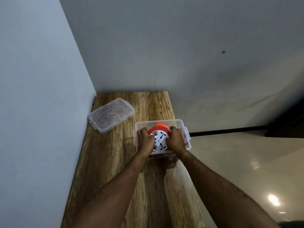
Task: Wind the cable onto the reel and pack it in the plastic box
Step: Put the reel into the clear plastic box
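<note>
An orange cable reel (158, 138) with a white socket face lies flat inside the clear plastic box (177, 122), which stands at the right edge of the wooden table. My left hand (145, 140) grips the reel's left side. My right hand (175, 139) grips its right side. Both hands reach down into the box, and they hide much of the reel. No loose cable shows.
The box's clear lid (111, 115) lies upside down at the back left of the wooden table (115, 162), close to the left wall. Walls close in the table on the left and behind. Right of the table the floor (238, 162) drops away.
</note>
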A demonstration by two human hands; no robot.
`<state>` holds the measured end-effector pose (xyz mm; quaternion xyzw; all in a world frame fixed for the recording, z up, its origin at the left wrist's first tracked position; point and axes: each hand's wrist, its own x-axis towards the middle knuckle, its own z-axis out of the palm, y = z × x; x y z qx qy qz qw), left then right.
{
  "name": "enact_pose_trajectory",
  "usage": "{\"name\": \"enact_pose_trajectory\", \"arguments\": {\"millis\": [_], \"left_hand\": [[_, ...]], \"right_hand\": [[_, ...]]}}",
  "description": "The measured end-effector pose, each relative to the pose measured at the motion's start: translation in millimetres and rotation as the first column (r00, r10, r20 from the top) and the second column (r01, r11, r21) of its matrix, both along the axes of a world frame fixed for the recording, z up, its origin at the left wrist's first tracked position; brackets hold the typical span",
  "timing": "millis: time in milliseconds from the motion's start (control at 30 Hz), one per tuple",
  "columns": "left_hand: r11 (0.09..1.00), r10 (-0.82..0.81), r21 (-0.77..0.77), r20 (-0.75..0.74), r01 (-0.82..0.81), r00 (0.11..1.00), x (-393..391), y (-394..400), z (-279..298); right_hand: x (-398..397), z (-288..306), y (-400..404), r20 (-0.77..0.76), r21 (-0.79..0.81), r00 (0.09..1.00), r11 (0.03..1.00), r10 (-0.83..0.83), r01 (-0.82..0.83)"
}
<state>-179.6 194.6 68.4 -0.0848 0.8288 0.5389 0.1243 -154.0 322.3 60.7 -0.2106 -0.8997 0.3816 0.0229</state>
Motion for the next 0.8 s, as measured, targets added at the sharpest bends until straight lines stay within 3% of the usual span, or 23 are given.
{"name": "enact_pose_trajectory", "arguments": {"millis": [333, 800], "left_hand": [[0.998, -0.025, -0.062, 0.003, 0.025, 1.000, 1, 2, 2], [0.990, 0.006, -0.126, -0.368, -0.056, 0.930, 0, -8, 20]], "right_hand": [[-6, -4, -2, 0.041, 0.052, 0.999, 0.998, 0.016, -0.018], [-15, 10, -19, -0.235, 0.405, 0.969, 0.914, 0.080, 0.023]]}}
